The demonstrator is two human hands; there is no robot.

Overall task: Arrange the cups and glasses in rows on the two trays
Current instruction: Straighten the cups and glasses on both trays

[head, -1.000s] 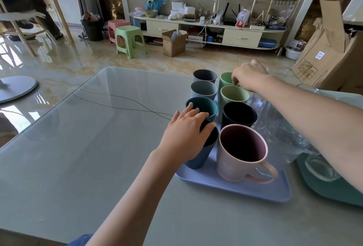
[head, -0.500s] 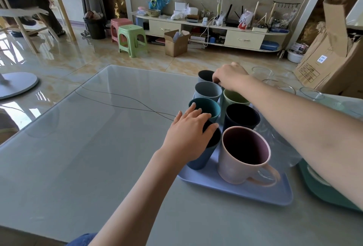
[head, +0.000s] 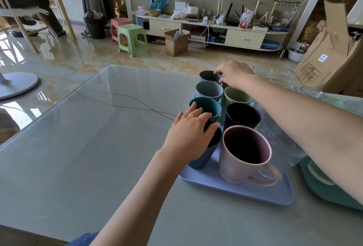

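A lavender tray holds cups in two rows. In the left row stand a dark grey cup, a grey cup, a teal cup and a blue cup. My left hand rests flat on the blue cup's mouth, its fingertips reaching the teal cup's rim. The right row has a light green cup, a navy cup and a pink mug. My right hand curls over a far green cup, mostly hidden, right beside the dark grey cup.
A teal tray lies at the right under my right forearm, with clear glasses on and behind it. The glass tabletop stretches to the left. Cardboard boxes stand at the far right.
My right hand has moved left along the far end of the tray, from the right row over to the dark grey cup. My left hand has stayed on the blue cup.
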